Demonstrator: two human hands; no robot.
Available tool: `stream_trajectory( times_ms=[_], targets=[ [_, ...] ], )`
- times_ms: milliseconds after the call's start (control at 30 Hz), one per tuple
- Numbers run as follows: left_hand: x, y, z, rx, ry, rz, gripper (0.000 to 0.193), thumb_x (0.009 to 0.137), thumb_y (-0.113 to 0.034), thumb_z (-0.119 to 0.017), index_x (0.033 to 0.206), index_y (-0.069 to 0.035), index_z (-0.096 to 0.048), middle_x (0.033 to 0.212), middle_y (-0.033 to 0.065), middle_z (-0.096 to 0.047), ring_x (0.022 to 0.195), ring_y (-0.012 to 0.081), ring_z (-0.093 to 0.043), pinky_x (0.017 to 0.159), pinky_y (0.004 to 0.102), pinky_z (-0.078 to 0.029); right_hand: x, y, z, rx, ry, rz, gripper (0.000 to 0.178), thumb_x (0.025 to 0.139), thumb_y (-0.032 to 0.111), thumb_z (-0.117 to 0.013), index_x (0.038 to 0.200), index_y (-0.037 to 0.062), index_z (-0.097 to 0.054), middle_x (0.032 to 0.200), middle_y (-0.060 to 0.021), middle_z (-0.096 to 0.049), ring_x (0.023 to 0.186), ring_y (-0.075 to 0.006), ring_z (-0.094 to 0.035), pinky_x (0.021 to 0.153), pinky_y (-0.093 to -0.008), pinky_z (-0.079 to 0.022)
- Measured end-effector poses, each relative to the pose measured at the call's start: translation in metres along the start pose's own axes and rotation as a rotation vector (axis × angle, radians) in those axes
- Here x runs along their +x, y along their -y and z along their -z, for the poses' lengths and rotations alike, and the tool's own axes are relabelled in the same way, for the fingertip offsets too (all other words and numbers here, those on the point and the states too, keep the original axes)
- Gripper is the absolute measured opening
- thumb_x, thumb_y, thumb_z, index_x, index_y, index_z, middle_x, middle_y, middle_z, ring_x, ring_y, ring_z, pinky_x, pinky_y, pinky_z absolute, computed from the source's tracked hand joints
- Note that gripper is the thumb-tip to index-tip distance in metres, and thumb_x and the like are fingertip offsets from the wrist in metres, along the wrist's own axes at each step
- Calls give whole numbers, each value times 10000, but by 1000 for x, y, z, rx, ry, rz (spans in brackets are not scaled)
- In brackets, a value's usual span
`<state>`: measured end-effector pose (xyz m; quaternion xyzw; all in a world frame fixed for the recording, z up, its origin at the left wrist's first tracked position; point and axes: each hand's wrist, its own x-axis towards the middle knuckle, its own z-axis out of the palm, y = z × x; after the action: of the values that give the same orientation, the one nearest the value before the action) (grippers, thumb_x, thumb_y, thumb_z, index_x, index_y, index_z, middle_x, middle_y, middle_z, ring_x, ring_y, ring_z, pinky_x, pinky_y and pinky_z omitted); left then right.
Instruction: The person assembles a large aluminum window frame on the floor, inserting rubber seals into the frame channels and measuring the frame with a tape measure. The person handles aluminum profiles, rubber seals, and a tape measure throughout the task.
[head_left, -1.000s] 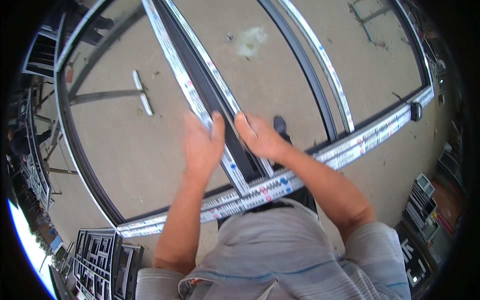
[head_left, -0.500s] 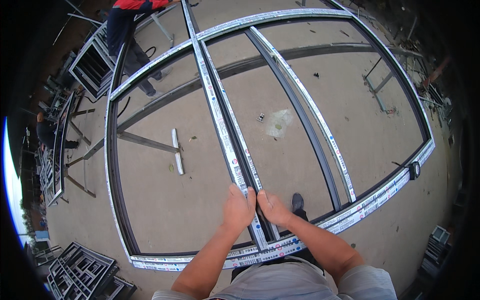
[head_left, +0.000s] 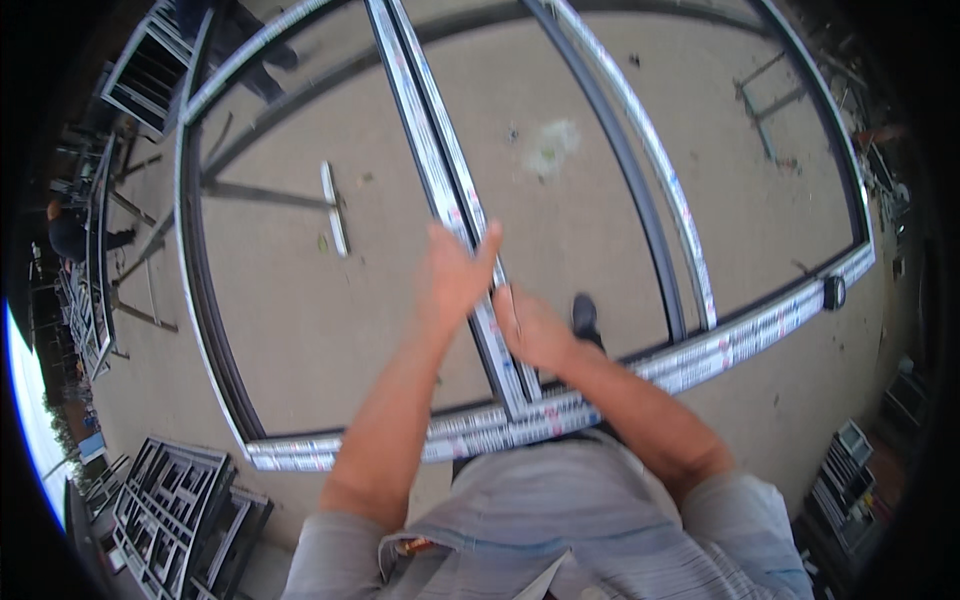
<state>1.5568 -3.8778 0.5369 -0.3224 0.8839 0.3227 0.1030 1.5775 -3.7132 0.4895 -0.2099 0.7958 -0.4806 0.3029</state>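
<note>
A large metal window frame, its profiles covered in printed protective film, spreads out in front of me. A double mullion bar runs from its near rail away from me. My left hand is wrapped around the mullion, thumb raised, slightly blurred. Closer to me, my right hand is closed on the right side of the same bar. The undersides of both grips are hidden. To the right, another upright bar crosses the frame.
A black tape measure sits on the near rail at the right. Stacked frames lie at lower left, with more profiles at lower right. Another person stands at the far left; a second person is farther left. A stand shows beneath the frame.
My left hand has slid farther up the mullion, away from the near rail; my right hand now grips lower than it. The view has tipped down toward my body.
</note>
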Motion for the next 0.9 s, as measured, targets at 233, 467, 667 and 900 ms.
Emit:
stream_trajectory(
  times_ms=[233,467,667,900],
  targets=[
    [54,-22,20,132,-68,-3,858,857,-595,-779,1254,127,-540,1163,313,-745,1134,452,-737,1002,493,-569,1,18,-1,-50,-51,-69,493,1177,336,-336,1040,-54,-605,772,-212,-747,735,-465,-730,761,-582,-569],
    [75,-18,27,150,46,-9,903,865,-579,-742,1308,180,-533,1210,312,-731,1173,414,-733,1022,458,-568,-1,25,-5,-111,-16,-168,502,1173,371,-331,1055,-32,-605,778,-203,-748,755,-472,-740,772,-588,-573],
    [77,-14,28,206,23,-88,941,912,-595,-706,1259,260,-519,1074,328,-743,1038,383,-774,964,431,-587,-5,4,-5,92,-10,-106,520,1176,380,-312,1055,-42,-591,790,-279,-720,777,-524,-714,808,-608,-566],
    [83,-17,31,193,153,-36,880,928,-562,-700,1307,217,-545,1266,318,-703,1158,388,-744,1027,437,-567,-4,11,-4,-98,6,-129,504,1167,346,-311,1037,-46,-600,790,-337,-700,769,-555,-699,789,-639,-560]
  ],
)
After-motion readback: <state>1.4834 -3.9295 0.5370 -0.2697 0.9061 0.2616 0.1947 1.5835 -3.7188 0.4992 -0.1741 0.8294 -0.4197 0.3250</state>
